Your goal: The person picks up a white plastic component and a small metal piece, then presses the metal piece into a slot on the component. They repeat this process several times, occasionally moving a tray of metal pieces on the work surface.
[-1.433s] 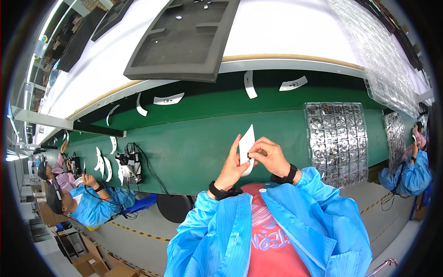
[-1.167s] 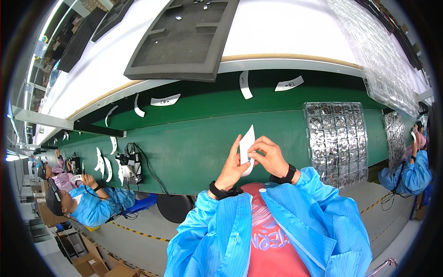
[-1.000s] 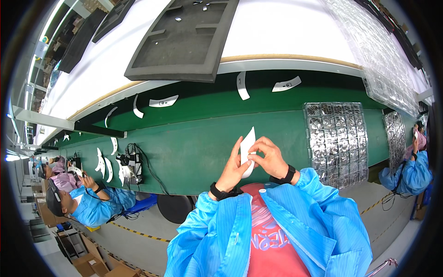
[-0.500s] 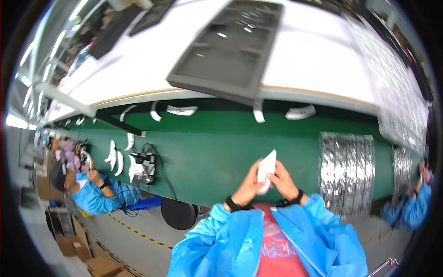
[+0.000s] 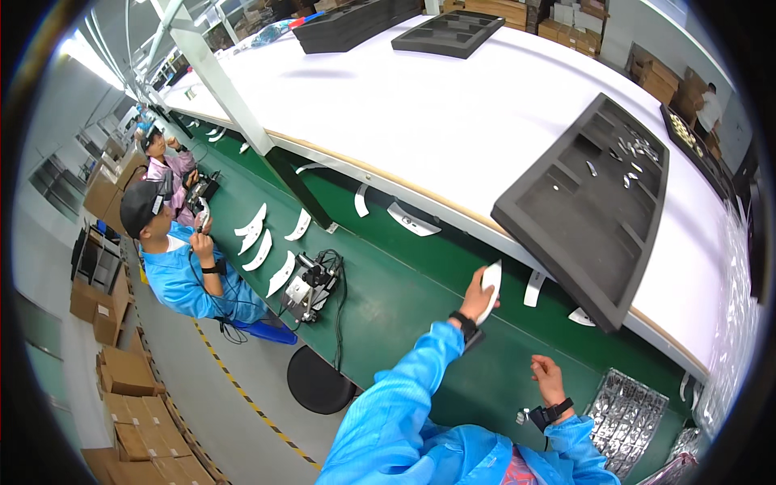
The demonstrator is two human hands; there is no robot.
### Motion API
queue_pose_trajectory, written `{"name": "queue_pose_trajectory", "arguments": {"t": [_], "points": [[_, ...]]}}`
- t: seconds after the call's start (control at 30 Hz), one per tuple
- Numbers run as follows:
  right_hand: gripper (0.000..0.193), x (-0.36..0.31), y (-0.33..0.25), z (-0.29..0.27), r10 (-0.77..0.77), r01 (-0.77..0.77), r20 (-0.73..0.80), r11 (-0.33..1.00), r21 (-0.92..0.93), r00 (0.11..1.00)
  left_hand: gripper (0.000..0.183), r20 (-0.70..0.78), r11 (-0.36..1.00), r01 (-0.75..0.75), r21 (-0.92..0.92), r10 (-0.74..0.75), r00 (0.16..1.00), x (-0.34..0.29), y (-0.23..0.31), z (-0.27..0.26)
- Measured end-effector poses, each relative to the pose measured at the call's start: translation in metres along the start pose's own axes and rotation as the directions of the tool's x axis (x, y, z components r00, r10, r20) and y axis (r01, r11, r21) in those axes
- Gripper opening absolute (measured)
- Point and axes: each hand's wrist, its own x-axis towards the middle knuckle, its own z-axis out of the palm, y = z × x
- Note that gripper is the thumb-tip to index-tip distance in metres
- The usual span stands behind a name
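Note:
A curved white plastic piece (image 5: pixel 491 284) stands up from my left hand (image 5: pixel 478 296), whose fingers are closed around it. That arm reaches out over the green bench (image 5: pixel 388 311), close to the raised white shelf. Nearer to me, my right hand (image 5: pixel 550 380) hovers above the bench with its fingers curled in, and nothing shows in them. Both wrists wear black bands. Beyond the left hand, more white pieces, such as one with dark slots (image 5: pixel 414 220), lie along the strip under the shelf edge.
A black foam tray (image 5: pixel 558 218) with small metal parts overhangs the white shelf (image 5: pixel 388 105). Silvery packing sheets (image 5: pixel 626 416) lie right of my right hand. To the left are a black device with cables (image 5: pixel 311 287), several white pieces, a round stool (image 5: pixel 319 380) and a seated co-worker (image 5: pixel 182 267).
The view has swung left. My hands, together on the white piece before, have parted: the left carries it forward to the shelf edge, and the right has let go.

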Motion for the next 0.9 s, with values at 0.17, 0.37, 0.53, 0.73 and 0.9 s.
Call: {"name": "queue_pose_trajectory", "arguments": {"t": [0.17, 0.37, 0.53, 0.73, 0.9], "points": [[0.023, 0.044, -0.016, 0.002, -0.087, 0.092, 0.035, 0.974, -0.205, 0.996, 0.034, 0.195, 0.243, -0.379, 0.893, 0.55, 0.812, 0.159, -0.086, -0.064], [0.021, 0.046, 0.005, -0.005, 0.072, -0.072, -0.002, 0.991, -0.117, 0.997, 0.026, -0.135, 0.497, -0.358, 0.79, 0.712, 0.689, 0.187, -0.111, -0.036], [0.021, 0.052, 0.009, -0.004, 0.055, -0.054, 0.038, 0.998, -0.017, 0.998, 0.026, -0.108, 0.465, -0.267, 0.844, 0.636, 0.764, 0.166, -0.067, -0.107], [0.02, 0.02, 0.045, -0.024, 0.07, -0.083, -0.072, 0.976, -0.203, 0.995, 0.025, -0.068, 0.39, -0.22, 0.894, 0.604, 0.794, 0.182, 0.01, -0.236], [0.018, -0.028, 0.077, -0.034, 0.106, -0.166, -0.179, 0.918, -0.361, 0.978, 0.025, -0.047, 0.294, -0.19, 0.937, 0.644, 0.764, 0.212, 0.052, -0.253]]}}
